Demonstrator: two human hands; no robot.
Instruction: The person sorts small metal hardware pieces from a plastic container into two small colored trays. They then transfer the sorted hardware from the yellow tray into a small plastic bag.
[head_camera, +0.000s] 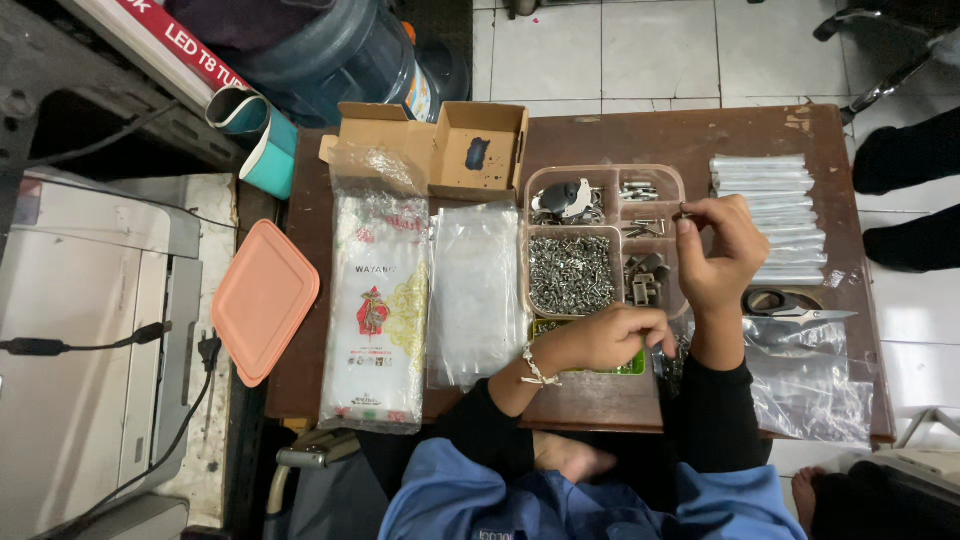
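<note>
Head view, looking straight down on a brown table (700, 130).

My right hand (722, 255) is raised over the right edge of the compartment tray (603, 175), fingertips pinched on a small metal piece (683, 212); too small to tell what kind. My left hand (605, 338) rests at the tray's lower edge, fingers curled down over a green compartment (632, 366). Whether it holds anything I cannot tell.

Around the hands:
- Tray, centre of frame: a big cell heaped with silver screws (570, 272), smaller cells above and to the right with brackets and other fittings.
- Scissors (795, 310) just right of my right wrist, lying on a clear plastic bag (815, 385) at the lower right of the table.
- Stack of clear narrow sleeves (775, 210) at the upper right, behind my right hand.

Packages:
- Left of the tray, a pile of flat clear bags (475, 290).
- Further left, a tall clear packet (378, 300) with white contents, a red and green emblem mid-face and a red band along its bottom.
- Open brown cardboard box (450, 145) at top centre, a dark smudge inside.
- Salmon-pink lid (262, 300) at the table's left edge, overhanging it.
- Blue water jug (340, 50) at upper left.
</note>
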